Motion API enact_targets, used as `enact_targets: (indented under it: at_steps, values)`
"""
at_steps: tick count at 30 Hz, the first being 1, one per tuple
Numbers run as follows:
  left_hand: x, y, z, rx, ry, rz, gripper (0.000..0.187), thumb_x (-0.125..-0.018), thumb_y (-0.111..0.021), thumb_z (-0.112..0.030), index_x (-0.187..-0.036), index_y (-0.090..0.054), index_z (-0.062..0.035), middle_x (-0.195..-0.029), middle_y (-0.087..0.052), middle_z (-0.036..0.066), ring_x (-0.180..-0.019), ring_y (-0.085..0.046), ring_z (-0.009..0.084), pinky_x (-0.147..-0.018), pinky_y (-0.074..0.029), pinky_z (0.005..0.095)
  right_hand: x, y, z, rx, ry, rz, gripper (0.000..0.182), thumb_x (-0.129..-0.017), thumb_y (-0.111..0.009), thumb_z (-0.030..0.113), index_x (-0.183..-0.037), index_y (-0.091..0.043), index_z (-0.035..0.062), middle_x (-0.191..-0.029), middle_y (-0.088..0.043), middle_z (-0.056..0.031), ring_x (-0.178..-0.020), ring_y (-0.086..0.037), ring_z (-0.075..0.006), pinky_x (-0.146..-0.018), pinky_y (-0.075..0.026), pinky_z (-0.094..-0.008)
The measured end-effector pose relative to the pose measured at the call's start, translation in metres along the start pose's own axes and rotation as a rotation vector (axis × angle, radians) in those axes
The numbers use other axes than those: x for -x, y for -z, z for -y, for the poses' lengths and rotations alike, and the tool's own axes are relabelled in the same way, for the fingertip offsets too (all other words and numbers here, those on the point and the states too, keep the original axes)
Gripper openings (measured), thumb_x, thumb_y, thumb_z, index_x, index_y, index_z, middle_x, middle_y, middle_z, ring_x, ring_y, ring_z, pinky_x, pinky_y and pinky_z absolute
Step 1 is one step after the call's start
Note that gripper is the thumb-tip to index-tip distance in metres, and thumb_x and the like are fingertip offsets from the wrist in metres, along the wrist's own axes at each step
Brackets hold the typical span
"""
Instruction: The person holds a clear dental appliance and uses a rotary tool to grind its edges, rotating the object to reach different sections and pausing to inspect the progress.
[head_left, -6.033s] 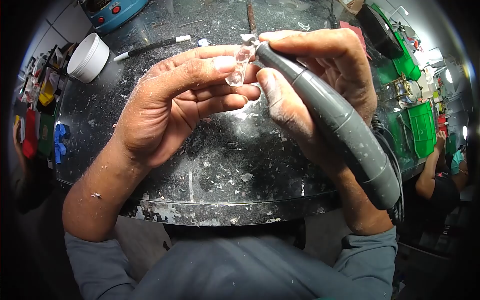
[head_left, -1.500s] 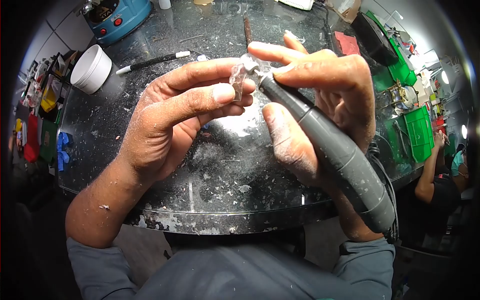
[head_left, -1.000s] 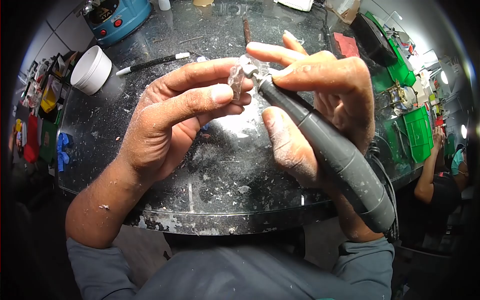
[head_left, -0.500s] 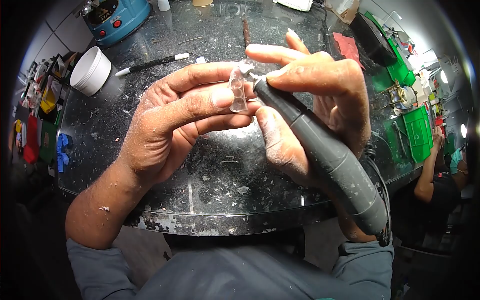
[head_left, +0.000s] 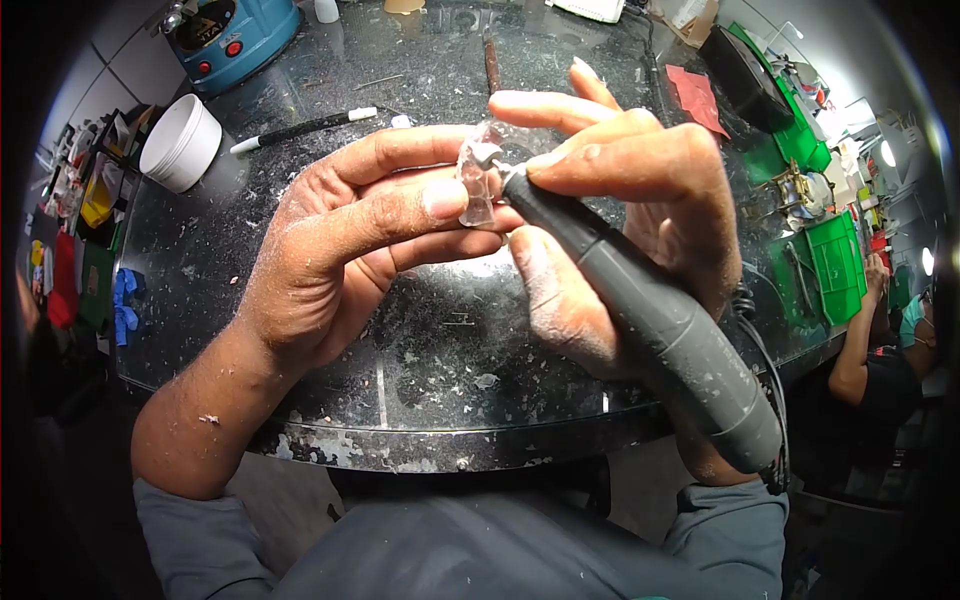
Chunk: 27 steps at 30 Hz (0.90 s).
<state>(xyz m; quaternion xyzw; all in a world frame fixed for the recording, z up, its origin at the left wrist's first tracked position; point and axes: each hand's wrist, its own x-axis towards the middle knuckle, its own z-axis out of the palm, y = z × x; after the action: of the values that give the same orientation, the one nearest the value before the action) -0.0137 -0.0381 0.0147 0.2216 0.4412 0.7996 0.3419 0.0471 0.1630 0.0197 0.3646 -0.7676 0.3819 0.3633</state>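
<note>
Between thumb and fingers, my left hand (head_left: 335,215) pinches a clear plastic dental tray (head_left: 478,205) with tooth-shaped hollows. My right hand (head_left: 640,190) is wrapped round a dark grey rotary handpiece (head_left: 660,315), its cable trailing off the rear end near my right wrist. The tool's tip, carrying a small pale bit (head_left: 489,156), overlaps the upper part of the tray in this view. White dust coats my fingers and my right thumb.
A black-and-white marker (head_left: 305,130) and a white tub (head_left: 181,143) lie left on the dusty black table (head_left: 440,350). Behind them stands a blue machine (head_left: 232,45). Red sandpaper-like sheet (head_left: 697,98) and green bins (head_left: 835,268) are right. Another person's arm (head_left: 862,335) shows far right.
The handpiece has tilted slightly and its tip has shifted a little lower and left across the tray. My left hand holds nearly the same position.
</note>
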Motion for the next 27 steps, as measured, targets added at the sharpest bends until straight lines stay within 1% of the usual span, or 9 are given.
enact_targets:
  at_steps: [6,8,11,15,23,24,25,26,27]
  values:
    - [0.0,0.0,0.0,-0.018,0.007,-0.001,0.039,-0.087,-0.058,-0.006,-0.124,-0.05,0.0057,-0.115,-0.061,0.017,-0.104,-0.064,0.0217,-0.093,-0.053,0.0339,0.001,-0.004,0.0,0.013,-0.002,-0.022,0.042,-0.07,-0.068,-0.005,-0.106,-0.048,0.0028,-0.092,-0.061,-0.0121,-0.103,-0.064,-0.0374,-0.107,-0.026,-0.0616]
    - [0.0,0.001,0.0,-0.024,0.003,-0.001,0.039,-0.088,-0.057,-0.006,-0.124,-0.05,0.0055,-0.115,-0.061,0.017,-0.105,-0.063,0.0218,-0.093,-0.053,0.0341,0.0,-0.007,0.004,-0.037,-0.098,-0.151,0.037,-0.067,-0.083,0.015,-0.096,-0.065,0.0011,-0.09,-0.066,-0.0089,-0.102,-0.066,-0.0285,-0.104,-0.035,-0.0537]
    - [0.0,0.001,0.002,-0.026,-0.009,-0.008,0.038,-0.088,-0.057,-0.005,-0.124,-0.05,0.0056,-0.114,-0.061,0.017,-0.105,-0.063,0.0218,-0.092,-0.053,0.034,0.0,-0.007,0.003,0.01,-0.076,-0.144,0.035,-0.066,-0.081,0.01,-0.096,-0.065,0.0014,-0.09,-0.066,-0.0082,-0.101,-0.066,-0.0277,-0.103,-0.036,-0.0538]
    - [-0.001,0.003,0.003,-0.044,-0.031,-0.009,0.037,-0.088,-0.057,-0.004,-0.124,-0.052,0.0051,-0.116,-0.061,0.016,-0.106,-0.063,0.0225,-0.093,-0.052,0.0348,0.001,-0.008,0.004,0.001,-0.083,-0.139,0.035,-0.066,-0.082,0.011,-0.095,-0.065,0.0016,-0.089,-0.065,-0.0079,-0.101,-0.066,-0.0274,-0.103,-0.036,-0.0535]
    - [-0.001,0.005,0.003,-0.022,-0.02,-0.032,0.039,-0.086,-0.058,-0.002,-0.125,-0.053,0.0036,-0.118,-0.061,0.016,-0.11,-0.06,0.0223,-0.098,-0.048,0.0361,0.002,-0.005,0.001,-0.026,-0.066,-0.121,0.044,-0.066,-0.086,0.028,-0.094,-0.066,0.0007,-0.089,-0.065,-0.008,-0.103,-0.066,-0.0291,-0.103,-0.035,-0.0546]
    - [-0.001,0.005,0.003,-0.022,-0.02,-0.033,0.039,-0.086,-0.058,-0.002,-0.125,-0.053,0.0036,-0.118,-0.061,0.016,-0.11,-0.06,0.0223,-0.098,-0.048,0.0361,0.002,-0.003,0.001,-0.027,-0.067,-0.12,0.044,-0.066,-0.086,0.028,-0.094,-0.066,0.0007,-0.089,-0.065,-0.008,-0.103,-0.066,-0.0291,-0.103,-0.035,-0.0546]
    - [-0.001,0.005,0.003,-0.027,-0.022,-0.035,0.039,-0.086,-0.058,-0.002,-0.125,-0.053,0.0038,-0.118,-0.061,0.016,-0.11,-0.06,0.0223,-0.098,-0.048,0.036,0.001,-0.001,0.001,-0.021,-0.051,-0.056,0.039,-0.066,-0.076,0.012,-0.099,-0.058,0.0014,-0.089,-0.063,-0.0096,-0.103,-0.064,-0.0342,-0.106,-0.03,-0.0584]
    - [-0.001,0.005,0.003,-0.033,-0.024,-0.037,0.039,-0.086,-0.058,-0.002,-0.125,-0.053,0.0041,-0.118,-0.061,0.016,-0.109,-0.06,0.0224,-0.098,-0.048,0.0359,0.0,0.001,0.001,-0.014,-0.035,0.009,0.04,-0.067,-0.066,-0.004,-0.104,-0.051,0.0021,-0.089,-0.061,-0.0112,-0.104,-0.063,-0.0393,-0.108,-0.025,-0.0621]
    - [-0.001,0.005,0.002,-0.033,-0.025,-0.037,0.039,-0.086,-0.058,-0.002,-0.125,-0.053,0.0041,-0.118,-0.061,0.016,-0.109,-0.06,0.0224,-0.098,-0.048,0.0359,-0.001,0.001,0.002,-0.014,-0.034,0.009,0.04,-0.067,-0.066,-0.004,-0.104,-0.051,0.0021,-0.089,-0.061,-0.0112,-0.104,-0.063,-0.0393,-0.108,-0.025,-0.0621]
